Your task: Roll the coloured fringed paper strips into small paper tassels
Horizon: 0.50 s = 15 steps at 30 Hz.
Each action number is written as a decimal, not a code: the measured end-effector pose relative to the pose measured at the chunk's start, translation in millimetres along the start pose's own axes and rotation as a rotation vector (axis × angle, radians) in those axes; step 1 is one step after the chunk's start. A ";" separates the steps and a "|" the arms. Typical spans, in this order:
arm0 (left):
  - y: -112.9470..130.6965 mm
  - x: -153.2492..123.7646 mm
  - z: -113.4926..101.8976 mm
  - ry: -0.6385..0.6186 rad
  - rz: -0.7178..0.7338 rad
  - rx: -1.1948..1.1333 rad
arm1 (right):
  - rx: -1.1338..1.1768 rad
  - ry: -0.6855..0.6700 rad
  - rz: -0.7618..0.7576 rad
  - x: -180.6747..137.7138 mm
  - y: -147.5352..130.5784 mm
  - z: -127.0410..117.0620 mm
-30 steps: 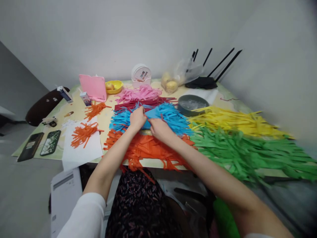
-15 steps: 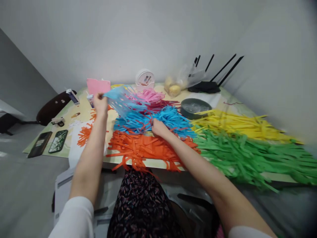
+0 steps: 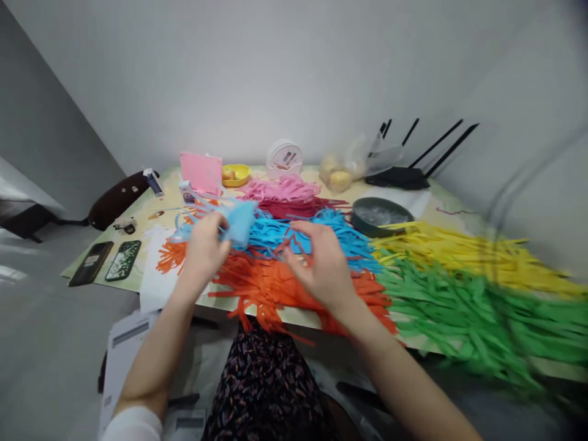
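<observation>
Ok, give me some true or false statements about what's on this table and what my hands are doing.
1. The left hand holds a light blue paper piece. True.
2. The right hand grips scissors. False: it is open, above the orange strips.
3. Two phones lie near the left edge of the table. True.
4. The dark bowl stands beside the phones. False: it stands across the table, next to the yellow strips.

white tub label, small cartons' print, perhaps text, too blurred to read
</observation>
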<state>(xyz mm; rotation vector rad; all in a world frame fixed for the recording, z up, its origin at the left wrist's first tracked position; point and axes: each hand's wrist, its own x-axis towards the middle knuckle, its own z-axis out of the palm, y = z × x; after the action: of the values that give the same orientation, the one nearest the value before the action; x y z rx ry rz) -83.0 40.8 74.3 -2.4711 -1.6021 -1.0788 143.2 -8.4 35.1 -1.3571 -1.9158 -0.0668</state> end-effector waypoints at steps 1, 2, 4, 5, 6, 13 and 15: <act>8.2 -9.9 11.8 -0.057 0.009 0.003 | 0.061 0.058 -0.109 -6.0 -12.6 0.1; 15.5 -18.0 21.3 -0.104 0.021 -0.003 | 0.085 0.076 -0.186 -10.9 -22.3 3.7; 27.8 -30.4 32.6 -0.174 0.040 -0.023 | 0.054 0.018 -0.232 -16.3 -30.7 17.4; 32.1 -35.1 35.1 -0.208 0.047 -0.034 | 0.026 -0.017 -0.220 -17.0 -29.7 25.0; 34.9 -39.0 36.0 -0.238 0.046 -0.042 | 0.009 -0.050 -0.204 -16.8 -26.0 31.5; 12.5 -40.8 31.5 -0.372 0.060 -0.292 | 0.172 -0.250 -0.069 -6.6 6.1 8.0; 5.0 -36.3 30.5 -0.389 0.062 -0.410 | 0.287 -0.327 -0.008 -1.7 8.7 -10.8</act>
<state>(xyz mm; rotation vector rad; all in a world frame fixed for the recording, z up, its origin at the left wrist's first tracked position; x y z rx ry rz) -71.3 20.1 32.9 -3.1437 -1.4888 -1.0580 156.5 -10.8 38.4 -1.2205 -2.0994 0.4351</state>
